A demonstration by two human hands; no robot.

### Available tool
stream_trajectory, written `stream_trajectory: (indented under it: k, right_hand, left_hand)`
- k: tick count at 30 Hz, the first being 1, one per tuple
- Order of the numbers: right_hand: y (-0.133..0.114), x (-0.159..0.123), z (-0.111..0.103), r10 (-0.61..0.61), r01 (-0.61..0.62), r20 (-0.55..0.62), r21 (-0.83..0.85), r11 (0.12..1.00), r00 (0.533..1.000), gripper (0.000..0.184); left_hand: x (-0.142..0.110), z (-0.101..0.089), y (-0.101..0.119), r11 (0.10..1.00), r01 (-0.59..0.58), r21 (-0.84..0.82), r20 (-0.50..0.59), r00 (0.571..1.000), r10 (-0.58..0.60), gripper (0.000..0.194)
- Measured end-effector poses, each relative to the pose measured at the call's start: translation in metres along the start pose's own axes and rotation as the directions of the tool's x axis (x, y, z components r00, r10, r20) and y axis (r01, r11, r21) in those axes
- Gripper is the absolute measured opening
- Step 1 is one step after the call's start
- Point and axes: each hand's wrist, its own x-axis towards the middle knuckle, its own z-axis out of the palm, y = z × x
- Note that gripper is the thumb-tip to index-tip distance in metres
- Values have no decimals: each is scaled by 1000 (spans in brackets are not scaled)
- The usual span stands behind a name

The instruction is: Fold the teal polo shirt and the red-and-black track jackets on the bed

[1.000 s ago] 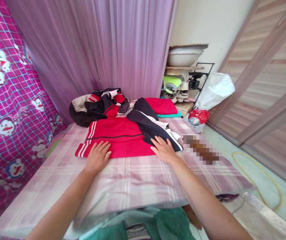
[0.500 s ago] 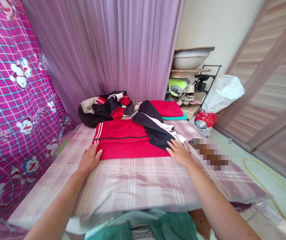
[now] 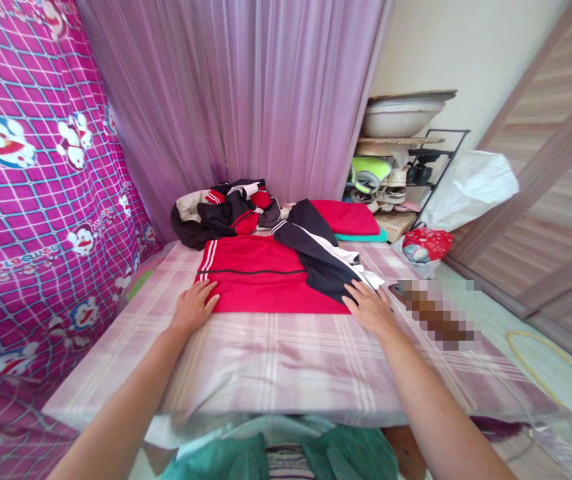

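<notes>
A red and navy zip-up jacket [image 3: 261, 293] lies flat on the table, its white-striped hem to the left. My left hand [image 3: 197, 305] rests open on the hem's near corner. Over at the right end, my right hand [image 3: 369, 305] lies with fingers spread on the navy and white shoulder part. One navy sleeve [image 3: 316, 233] with a white stripe is folded back across the top of the jacket. Beyond it sit a heap of crumpled dark and red clothes [image 3: 221, 217] and a folded red garment [image 3: 349, 217] on top of a teal one [image 3: 361, 237].
A plaid cloth covers the table [image 3: 286, 373]. Behind it hangs a purple curtain [image 3: 266, 100]; a pink patterned curtain [image 3: 31, 200] hangs at the left. To the right stand a shoe rack [image 3: 446, 167], plastic bags [image 3: 426, 247] and a wooden wardrobe [image 3: 541, 167]. A pixelated patch lies near the table's right edge.
The view has turned slightly left, so everything sits further right. My left hand has slid a little further onto the hem; my right hand stays at the shoulder.
</notes>
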Motion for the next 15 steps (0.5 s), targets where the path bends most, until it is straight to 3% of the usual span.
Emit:
stream_trajectory:
  k: [6,15]
  right_hand:
    - [-9,-2,-7,83,-83,-37,-2,997,996,47]
    - [-8,-4,-6,82,-83,-63,-9,997,995,46]
  left_hand:
    - [-4,1,3,999,27,18,-45,999,-26,55]
    - [-5,-1,5,998,47,29,-16,999,-46,59]
